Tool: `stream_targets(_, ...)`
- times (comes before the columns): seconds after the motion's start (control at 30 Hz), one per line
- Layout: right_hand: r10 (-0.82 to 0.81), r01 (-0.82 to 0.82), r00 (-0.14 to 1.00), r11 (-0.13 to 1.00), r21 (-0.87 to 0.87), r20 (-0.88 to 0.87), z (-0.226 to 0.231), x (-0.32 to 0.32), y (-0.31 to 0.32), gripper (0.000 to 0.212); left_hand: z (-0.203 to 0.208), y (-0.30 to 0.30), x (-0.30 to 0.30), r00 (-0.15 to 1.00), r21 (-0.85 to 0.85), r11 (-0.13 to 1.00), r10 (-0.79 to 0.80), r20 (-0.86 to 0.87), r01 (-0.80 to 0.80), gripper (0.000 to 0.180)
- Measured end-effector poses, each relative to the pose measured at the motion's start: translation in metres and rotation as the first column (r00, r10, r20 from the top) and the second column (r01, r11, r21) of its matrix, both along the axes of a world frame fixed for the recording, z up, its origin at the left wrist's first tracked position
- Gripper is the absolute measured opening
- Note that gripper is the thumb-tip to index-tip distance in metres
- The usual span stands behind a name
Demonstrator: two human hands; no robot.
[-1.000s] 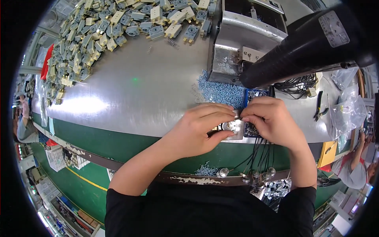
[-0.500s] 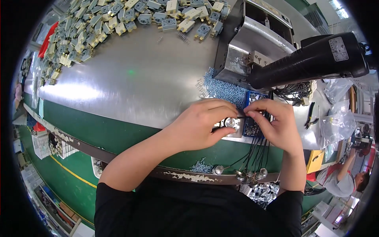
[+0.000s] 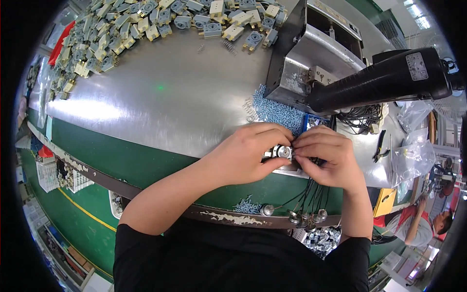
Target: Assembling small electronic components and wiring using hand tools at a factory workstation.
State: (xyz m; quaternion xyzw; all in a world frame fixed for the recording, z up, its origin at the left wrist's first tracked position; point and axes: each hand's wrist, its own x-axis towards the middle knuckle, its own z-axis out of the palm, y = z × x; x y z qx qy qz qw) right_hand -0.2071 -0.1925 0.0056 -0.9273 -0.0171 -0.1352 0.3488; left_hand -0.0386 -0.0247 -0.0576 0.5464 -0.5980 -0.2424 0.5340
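My left hand [image 3: 253, 152] is closed around a small assembly with a round silver metal part [image 3: 283, 152], its thumb and fingers on either side. It sits low over the near edge of the metal worktop. My right hand [image 3: 327, 155] is pinched at the right side of this assembly, fingertips almost meeting those of the left. What lies between the right fingertips is too small and covered to make out. Behind the right hand, a blue tray [image 3: 314, 120] of small parts is partly hidden. Black cables [image 3: 311, 194] hang below it over the edge, ending in round metal pieces [image 3: 302, 219].
Blue-silver screws [image 3: 278, 111] are heaped beyond my hands, beside a metal fixture [image 3: 311, 53] and a thick black handle-like tool [image 3: 384, 80]. Many grey and cream block parts [image 3: 160, 19] cover the far left. Pliers [image 3: 380, 148] lie right; another person [image 3: 418, 226] works farther right.
My right hand has moved left, bringing its fingertips against the assembly; a dark strand seen earlier between the hands is now covered. The left hand keeps its hold.
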Motion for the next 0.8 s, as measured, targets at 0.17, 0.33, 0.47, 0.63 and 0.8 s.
stream_targets(0.17,-0.184,0.206,0.969,0.969,0.134,-0.162,0.005,0.003,0.007,0.015,0.000,0.000,0.000,1.000,0.005,1.000,0.002,-0.019,-0.002,0.032)
stream_targets(0.33,-0.205,0.239,0.963,0.950,0.200,-0.177,0.007,0.007,0.011,0.016,-0.001,-0.001,0.000,1.000,0.008,1.000,-0.013,-0.013,0.013,0.033)
stream_targets(0.47,-0.259,0.305,0.945,0.920,0.246,-0.202,0.002,0.004,0.016,0.019,0.002,-0.002,-0.001,1.000,0.033,0.999,-0.010,-0.007,0.010,0.034)
stream_targets(0.63,-0.254,0.259,0.961,0.965,0.038,-0.108,-0.004,0.000,0.015,0.025,0.002,-0.001,-0.002,1.000,0.036,0.999,-0.001,-0.016,0.002,0.035)
stream_targets(0.8,-0.311,0.311,0.950,0.950,-0.017,-0.009,-0.009,-0.005,0.017,0.032,-0.001,-0.003,-0.001,0.999,-0.021,1.000,-0.020,0.046,0.021,0.032)
